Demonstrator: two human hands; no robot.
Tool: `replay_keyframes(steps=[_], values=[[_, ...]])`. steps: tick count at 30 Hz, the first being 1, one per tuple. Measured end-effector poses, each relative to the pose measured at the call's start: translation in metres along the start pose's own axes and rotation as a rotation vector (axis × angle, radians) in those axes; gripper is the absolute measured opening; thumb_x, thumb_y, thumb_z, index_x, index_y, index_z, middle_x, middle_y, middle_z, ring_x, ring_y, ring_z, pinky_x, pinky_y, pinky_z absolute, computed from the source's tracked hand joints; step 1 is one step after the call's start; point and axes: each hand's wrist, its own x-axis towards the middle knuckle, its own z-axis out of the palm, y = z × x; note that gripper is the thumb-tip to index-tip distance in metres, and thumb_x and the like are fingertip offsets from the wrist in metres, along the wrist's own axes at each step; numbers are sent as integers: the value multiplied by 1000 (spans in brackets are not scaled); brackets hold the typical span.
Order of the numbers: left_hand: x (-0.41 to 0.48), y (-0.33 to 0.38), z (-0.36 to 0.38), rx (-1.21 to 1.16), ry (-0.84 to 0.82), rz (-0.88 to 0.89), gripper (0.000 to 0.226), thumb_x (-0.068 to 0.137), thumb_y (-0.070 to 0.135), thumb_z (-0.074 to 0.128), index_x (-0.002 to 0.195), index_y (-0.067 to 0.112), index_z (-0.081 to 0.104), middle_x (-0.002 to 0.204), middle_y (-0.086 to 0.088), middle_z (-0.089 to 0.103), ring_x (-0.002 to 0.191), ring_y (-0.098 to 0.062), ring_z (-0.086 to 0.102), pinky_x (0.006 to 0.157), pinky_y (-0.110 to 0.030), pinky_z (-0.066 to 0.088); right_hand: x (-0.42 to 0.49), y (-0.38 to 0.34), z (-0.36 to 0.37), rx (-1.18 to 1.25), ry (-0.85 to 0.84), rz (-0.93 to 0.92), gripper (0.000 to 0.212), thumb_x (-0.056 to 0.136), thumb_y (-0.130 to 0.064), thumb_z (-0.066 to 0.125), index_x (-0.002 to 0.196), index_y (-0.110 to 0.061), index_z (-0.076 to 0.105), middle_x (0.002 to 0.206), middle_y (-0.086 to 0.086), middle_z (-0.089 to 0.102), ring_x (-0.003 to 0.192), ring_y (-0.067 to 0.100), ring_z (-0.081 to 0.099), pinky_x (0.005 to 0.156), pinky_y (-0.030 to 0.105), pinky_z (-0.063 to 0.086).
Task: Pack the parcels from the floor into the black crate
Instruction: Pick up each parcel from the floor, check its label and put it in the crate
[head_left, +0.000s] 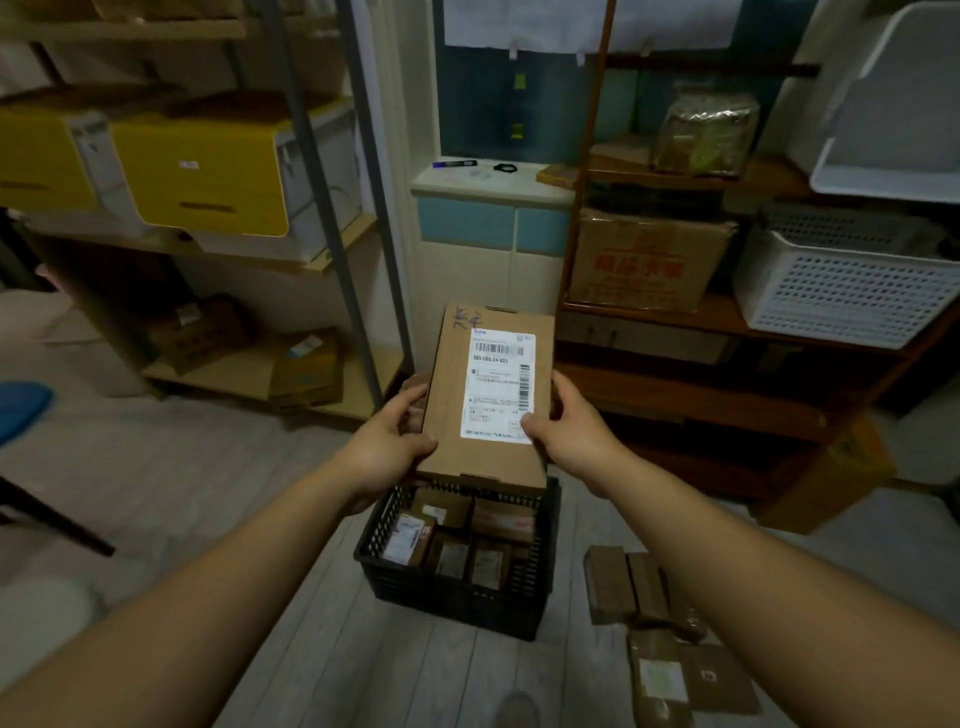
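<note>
I hold a flat brown cardboard parcel with a white shipping label in both hands, above the far edge of the black crate. My left hand grips its lower left edge, thumb on top. My right hand grips the right edge, thumb on the label. The crate stands on the floor and holds several labelled parcels. More brown parcels lie on the floor to the crate's right, and others nearer to me.
A shelf rack with yellow boxes stands at the left. A wooden rack with a carton and a white basket is at the right. A cardboard box sits on the floor by it. A dark bar juts in at left.
</note>
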Motion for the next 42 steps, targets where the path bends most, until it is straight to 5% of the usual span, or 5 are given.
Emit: replay_keyframes(steps=[14, 24, 30, 36, 42], values=[[155, 25, -52, 85, 39, -86, 66, 93, 3, 49, 145, 35, 23, 103, -7, 59, 91, -22, 62, 65, -35, 55, 179, -1, 23, -27, -131, 51, 72, 91, -9, 59, 147, -32, 21, 127, -6, 55, 106, 11, 55, 83, 24, 50], [254, 17, -95, 161, -90, -188, 54, 95, 6, 44, 142, 30, 36, 129, -6, 51, 100, -23, 58, 70, -31, 51, 251, 25, 32, 286, 239, 264, 70, 88, -1, 60, 145, -26, 27, 118, 1, 58, 89, 19, 65, 53, 26, 52], [321, -14, -124, -9, -112, -242, 43, 89, 1, 57, 124, 22, 43, 101, -3, 61, 86, -20, 63, 54, -28, 57, 276, 45, 85, 578, 528, 409, 56, 89, 0, 58, 130, -26, 31, 110, 4, 55, 95, 23, 63, 69, 35, 58], [383, -83, -135, 188, -147, -215, 59, 82, 8, 63, 133, 30, 43, 118, -3, 59, 104, -23, 60, 81, -49, 57, 304, 112, 124, 182, 571, 531, 38, 84, -11, 68, 113, -15, 43, 106, 1, 57, 96, 18, 57, 79, 29, 48], [439, -182, -109, 389, -73, -229, 31, 91, 7, 55, 120, 18, 51, 90, 11, 52, 88, -15, 57, 72, -32, 55, 348, 230, 159, 2, 366, 563, 30, 89, -20, 62, 118, -16, 53, 99, -5, 62, 90, 14, 60, 76, 28, 50]])
